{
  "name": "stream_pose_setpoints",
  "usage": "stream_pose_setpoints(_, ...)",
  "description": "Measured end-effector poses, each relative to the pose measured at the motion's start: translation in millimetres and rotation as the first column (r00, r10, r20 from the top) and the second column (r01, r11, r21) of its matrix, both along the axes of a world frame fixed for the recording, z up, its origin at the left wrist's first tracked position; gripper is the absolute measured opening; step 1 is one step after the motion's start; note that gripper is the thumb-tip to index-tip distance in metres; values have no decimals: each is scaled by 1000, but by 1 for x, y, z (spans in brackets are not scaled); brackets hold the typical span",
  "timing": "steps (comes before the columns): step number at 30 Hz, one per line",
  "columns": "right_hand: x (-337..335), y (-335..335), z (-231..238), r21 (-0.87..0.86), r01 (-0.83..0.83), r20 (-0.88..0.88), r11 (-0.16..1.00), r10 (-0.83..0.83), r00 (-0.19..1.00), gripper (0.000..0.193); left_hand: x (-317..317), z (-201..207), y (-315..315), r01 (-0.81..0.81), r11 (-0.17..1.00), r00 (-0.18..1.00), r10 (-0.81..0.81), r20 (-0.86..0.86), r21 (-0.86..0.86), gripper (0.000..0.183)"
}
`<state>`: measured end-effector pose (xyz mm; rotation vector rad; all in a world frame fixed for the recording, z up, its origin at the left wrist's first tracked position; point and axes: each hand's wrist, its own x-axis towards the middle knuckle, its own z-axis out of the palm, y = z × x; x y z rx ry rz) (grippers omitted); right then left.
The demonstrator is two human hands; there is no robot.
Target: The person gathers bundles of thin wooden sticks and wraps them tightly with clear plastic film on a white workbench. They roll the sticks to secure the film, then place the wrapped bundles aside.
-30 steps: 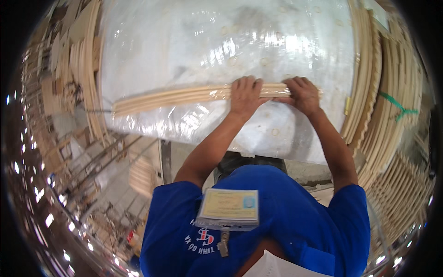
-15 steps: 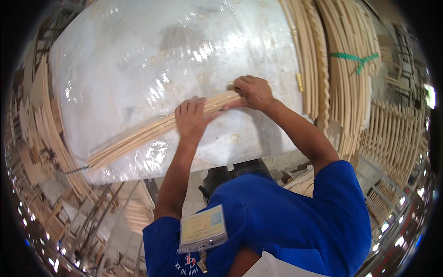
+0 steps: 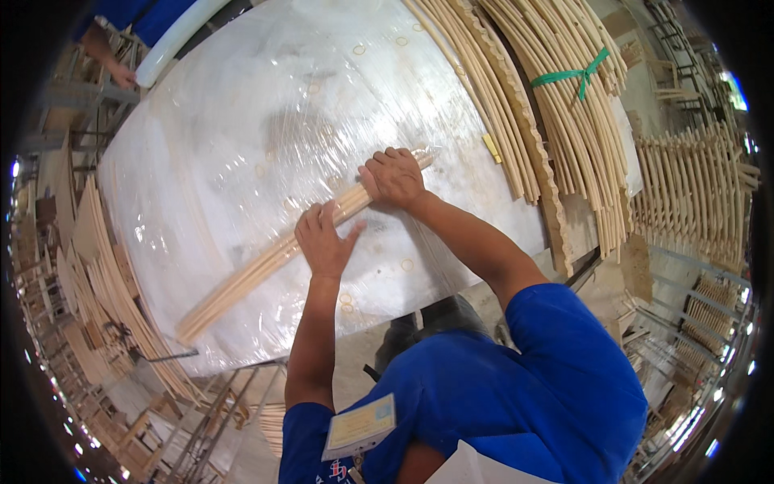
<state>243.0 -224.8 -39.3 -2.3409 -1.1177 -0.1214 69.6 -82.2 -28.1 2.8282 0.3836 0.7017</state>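
Note:
A slim bundle of pale wooden strips [image 3: 266, 264] lies slantwise across the table, on clear plastic film [image 3: 339, 121]. My left hand [image 3: 324, 242] lies over the middle of the bundle, fingers bent across its far side and thumb out on the near side. Farther up to the right, my right hand [image 3: 393, 177] is wrapped round the strips close to their far end, and a short length sticks out beyond it. The undersides of the strips and some of my right fingertips are hidden.
Along the table's right side lie long wooden strips [image 3: 484, 105], a wavy-edged piece [image 3: 528, 121] and a stack tied with green ribbon [image 3: 576, 77]. A small yellow piece [image 3: 492, 148] lies beside them. More boards [image 3: 105, 242] stand left. Another person's hand [image 3: 123, 77] holds a pale roll [image 3: 173, 44].
My right hand has slid inward from the bundle's end, which now pokes out past it. The view has turned somewhat. Another person with a pale roll has come into view at the upper left.

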Motion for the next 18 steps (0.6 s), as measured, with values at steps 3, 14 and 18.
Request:
stream_pose_setpoints(3, 4, -1, 4, 14, -108, 48, 994, 107, 993, 28, 11, -13, 7, -132, 991, 976, 134, -169, 21, 74)
stream_pose_setpoints(14, 57, 21, 16, -2, -248, -75, 969, 247, 966, 36, 37, 0, 30, -189, 982, 952, 175, -251, -33, 59)
stream_pose_setpoints(18, 47, 22, 11, 82, -199, -56, 977, 204, 977, 41, 24, -1, 23, -212, 971, 936, 170, -309, -107, 68)
